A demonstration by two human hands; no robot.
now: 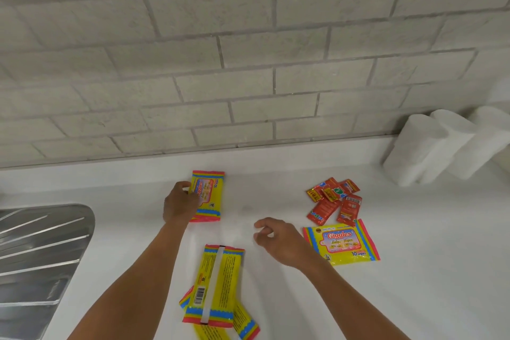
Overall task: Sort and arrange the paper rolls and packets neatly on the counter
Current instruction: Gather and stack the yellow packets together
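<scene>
Head view: I see the left hand (180,203) gripping the near-left edge of a yellow wipes pack (208,194), fingers curled over its side, the pack lying face up on the white counter (414,284) a little short of the wall. The right hand (281,240) hovers over bare counter, fingers loosely curled and holding nothing, just left of a second wipes pack (342,241) that lies face up with its label readable.

Behind that pack I see a loose cluster of red sachets (334,200), overlapping one another and touching the pack's far edge. Between my forearms lies a pile of packs (218,292), back side up, the top one showing a barcode and a white seam, with at least two more fanned out under its near end.

At far right, white paper rolls (441,146) stand against the grey brick wall (248,50), pressed close together; how many I cannot tell. At left, the ribbed steel drainer (36,257) of a sink meets the counter.
</scene>
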